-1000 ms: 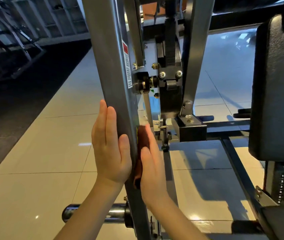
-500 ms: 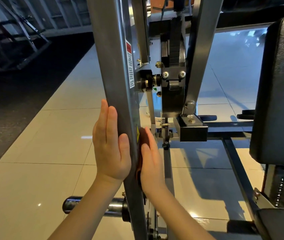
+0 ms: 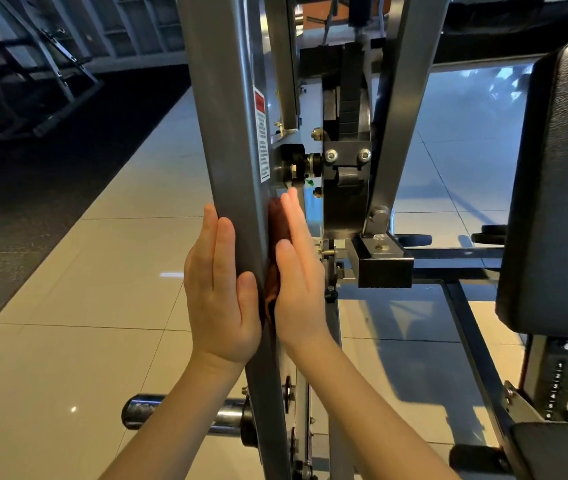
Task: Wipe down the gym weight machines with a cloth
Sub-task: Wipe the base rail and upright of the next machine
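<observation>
A grey steel upright [image 3: 227,133] of the weight machine runs from top to bottom in the middle of the head view. My left hand [image 3: 220,289] lies flat against its left face, fingers straight and pointing up. On the right face, my right hand [image 3: 298,271] presses a dark red-brown cloth [image 3: 275,233] against the metal with straight fingers. Only a narrow strip of the cloth shows between palm and post. A red-and-white warning label [image 3: 262,133] sits on the upright just above my right fingertips.
Black pivot hardware with bolts [image 3: 345,157] sits right of the post. A black padded seat back [image 3: 559,188] stands at the far right. A chrome weight peg [image 3: 178,410] sticks out low on the left. Tiled floor [image 3: 85,289] borders dark matting [image 3: 33,168] and other frames.
My right hand has slid the cloth up the right face of the upright, toward the warning label. My left hand has stayed flat on the left face.
</observation>
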Available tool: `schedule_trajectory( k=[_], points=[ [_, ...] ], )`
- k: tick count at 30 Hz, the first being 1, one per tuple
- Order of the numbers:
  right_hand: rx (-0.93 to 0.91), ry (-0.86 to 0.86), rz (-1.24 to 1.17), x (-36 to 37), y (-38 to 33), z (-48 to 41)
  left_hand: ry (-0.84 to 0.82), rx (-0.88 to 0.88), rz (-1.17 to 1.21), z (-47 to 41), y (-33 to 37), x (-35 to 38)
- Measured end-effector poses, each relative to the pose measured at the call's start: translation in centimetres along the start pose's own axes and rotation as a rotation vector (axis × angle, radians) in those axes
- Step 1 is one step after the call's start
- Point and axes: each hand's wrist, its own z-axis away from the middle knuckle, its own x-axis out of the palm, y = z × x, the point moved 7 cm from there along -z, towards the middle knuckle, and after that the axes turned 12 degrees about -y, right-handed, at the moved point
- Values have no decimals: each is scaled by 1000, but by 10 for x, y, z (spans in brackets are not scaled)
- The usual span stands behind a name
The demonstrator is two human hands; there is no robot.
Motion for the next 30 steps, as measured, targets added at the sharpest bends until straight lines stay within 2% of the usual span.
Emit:
schedule_trajectory(
  k=[5,11,17,20,24,27,30],
  points=[
    [-34,-10,36,5,22,42,7,-46,-19,1,-3,0],
    [26,-4,24,0,-4,-8,-16,-56,-46,1,-2,-2],
    [10,-134,61,4,1,21,-58,-145,-145,-3,4,-8],
    [35,-67,115,-4,-17,-23,-73,-194,-153,-16,4,-15],
    [-60,-68,77,1,-11,-16,-22,-130,-83,-29,2,-10],
    [-42,-78,62,0,13,13,-3,-81,-68,-25,1,-8],
    [-18,-34,139,-3,-4,-18,1,-83,-63,-27,3,-11]
  ],
)
